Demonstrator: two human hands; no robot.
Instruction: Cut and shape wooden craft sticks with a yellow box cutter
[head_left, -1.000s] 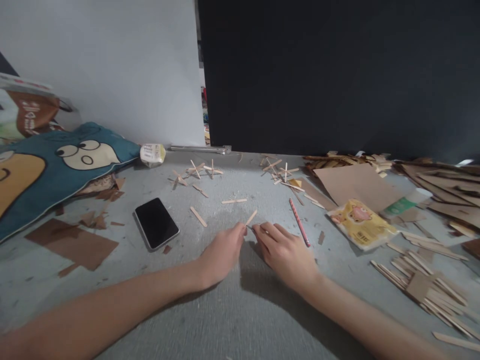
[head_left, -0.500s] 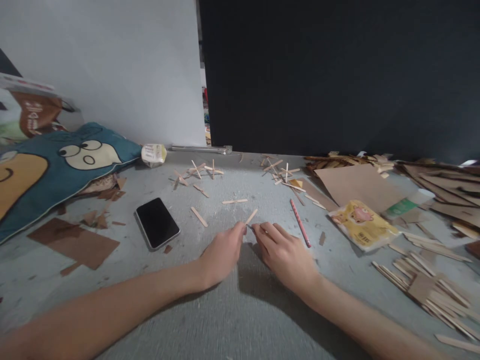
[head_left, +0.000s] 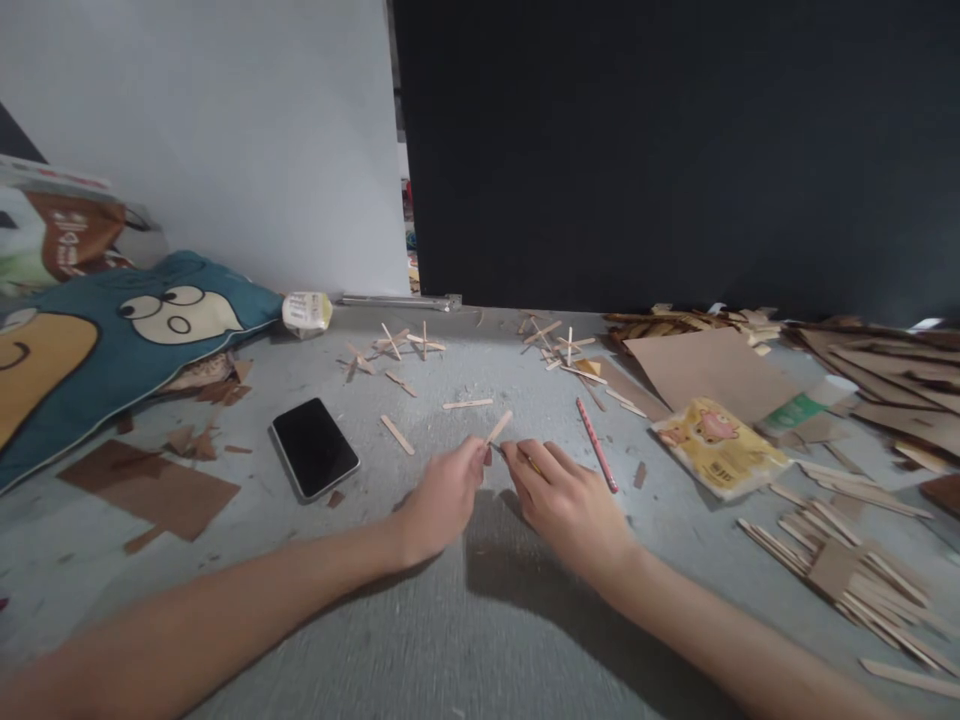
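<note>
Pinched between the thumb and fingers of my left hand [head_left: 446, 495] is a wooden craft stick [head_left: 500, 426], its far end pointing up and away. My right hand [head_left: 570, 505] is closed around a slim tool that looks like a craft knife [head_left: 534, 464]; its thin metal tip reaches the stick beside my left thumb. Most of the tool is hidden by my fingers. Two loose craft sticks lie just beyond, one crosswise [head_left: 467, 404] and one slanted [head_left: 397, 435]. A red patterned pencil [head_left: 597, 445] rests right of my right hand.
A phone [head_left: 315, 447] lies on the left, near brown card scraps [head_left: 150, 488] and a blue cushion [head_left: 191, 315]. Small crossed-stick pieces [head_left: 424, 342] stand at the back. On the right are a yellow packet [head_left: 720, 445], a stick pile [head_left: 862, 580] and cardboard [head_left: 705, 370].
Both hands have shifted slightly, and the held stick has tipped up a little. The metal tip stays close to the stick. Small shifts elsewhere come from the camera.
</note>
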